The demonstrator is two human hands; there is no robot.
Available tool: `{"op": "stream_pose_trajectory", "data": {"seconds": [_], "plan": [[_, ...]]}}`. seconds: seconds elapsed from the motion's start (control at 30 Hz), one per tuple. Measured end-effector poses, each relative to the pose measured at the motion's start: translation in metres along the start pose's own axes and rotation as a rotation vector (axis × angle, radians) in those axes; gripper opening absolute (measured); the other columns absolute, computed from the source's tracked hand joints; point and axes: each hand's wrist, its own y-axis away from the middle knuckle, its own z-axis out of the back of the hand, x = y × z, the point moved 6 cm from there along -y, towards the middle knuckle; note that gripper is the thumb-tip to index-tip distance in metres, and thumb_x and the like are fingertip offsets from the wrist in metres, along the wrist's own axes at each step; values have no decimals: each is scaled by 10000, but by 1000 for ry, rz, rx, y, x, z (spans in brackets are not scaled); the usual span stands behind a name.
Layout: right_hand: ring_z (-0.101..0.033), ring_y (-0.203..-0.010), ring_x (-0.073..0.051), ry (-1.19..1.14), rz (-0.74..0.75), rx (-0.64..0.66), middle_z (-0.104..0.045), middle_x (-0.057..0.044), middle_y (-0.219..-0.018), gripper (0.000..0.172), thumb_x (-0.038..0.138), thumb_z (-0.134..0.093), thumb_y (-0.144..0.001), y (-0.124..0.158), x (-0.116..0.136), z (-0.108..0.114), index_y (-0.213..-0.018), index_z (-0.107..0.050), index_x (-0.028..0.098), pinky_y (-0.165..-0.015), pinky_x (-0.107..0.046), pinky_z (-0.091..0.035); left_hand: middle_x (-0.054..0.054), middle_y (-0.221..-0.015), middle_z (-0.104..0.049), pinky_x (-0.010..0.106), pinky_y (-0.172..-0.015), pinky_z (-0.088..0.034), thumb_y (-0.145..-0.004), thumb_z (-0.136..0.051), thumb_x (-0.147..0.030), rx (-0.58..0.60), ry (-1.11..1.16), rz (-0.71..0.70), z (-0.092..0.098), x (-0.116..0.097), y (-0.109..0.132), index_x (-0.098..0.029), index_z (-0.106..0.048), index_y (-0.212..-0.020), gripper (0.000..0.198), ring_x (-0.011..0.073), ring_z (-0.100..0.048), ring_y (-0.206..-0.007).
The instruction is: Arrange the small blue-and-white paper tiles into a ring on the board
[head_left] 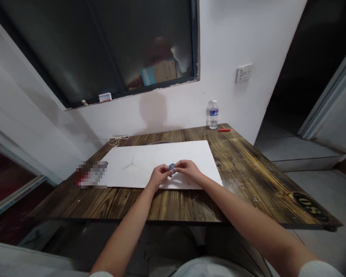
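Note:
Near the front edge of a white board (173,152), a small blue object (172,166) is held up between both hands. My left hand (159,176) pinches its left side with thumb and fingertips. From the right, my right hand (188,169) grips it the same way, fingers closed. The object is too small to tell exactly what it is. On the left half of the board lies a thin dark wire-like piece (132,164) with three arms.
The board lies on a wooden table (184,206). A water bottle (213,115) and a red pen-like item (224,130) stand and lie at the back right. A pale cord (118,139) is at the back left, and a blurred item (92,174) overlaps the board's left end.

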Motion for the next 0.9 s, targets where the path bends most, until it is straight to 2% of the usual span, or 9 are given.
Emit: {"op": "stream_pose_trajectory", "data": {"seconds": [0.1,0.27,0.43,0.6,0.8,0.9], "plan": [[-643,-717,-183,-51,-21,25,-710,-33,-747,398,495,-808,-528,0,-1,0,-722,-664,178,-730,-323,-492,-12,-611,-597,222,-519,-365,-523,-826,-489,6,17,5,0,7,-2,-162,-579,-655,431,98,-493,-525],[-625,-677,-161,9,-24,50,-702,-26,-731,332,445,-791,-566,-3,-7,3,-714,-665,175,-665,-287,-471,-19,-634,-586,221,-548,-372,-523,-828,-457,11,-7,-34,-2,9,-4,-161,-596,-638,394,98,-499,-563],[-606,-652,-150,163,-3,20,-690,-3,-696,191,306,-767,-595,-9,-16,11,-696,-667,179,-620,-261,-445,-34,-553,-545,220,-517,-342,-549,-793,-453,-53,-95,-11,-1,11,-7,-166,-582,-589,359,94,-453,-509],[-563,-622,-127,329,4,-17,-678,15,-679,84,219,-733,-626,-8,-10,15,-684,-679,191,-585,-237,-396,-35,-520,-548,222,-512,-326,-564,-766,-433,-98,-183,-5,0,13,-11,-168,-604,-574,311,104,-457,-498],[-560,-614,-121,332,-15,-49,-661,21,-664,94,198,-736,-628,-6,-8,15,-654,-646,193,-565,-226,-391,-12,-520,-598,221,-485,-316,-615,-725,-442,-88,-276,20,-4,12,-14,-174,-684,-590,273,123,-482,-497],[-571,-623,-127,351,-28,-93,-657,18,-652,109,180,-735,-627,-8,-11,21,-625,-627,193,-569,-228,-397,17,-608,-674,237,-528,-371,-627,-712,-403,-111,-309,-1,-7,9,-21,-187,-740,-664,221,168,-564,-579]]}}
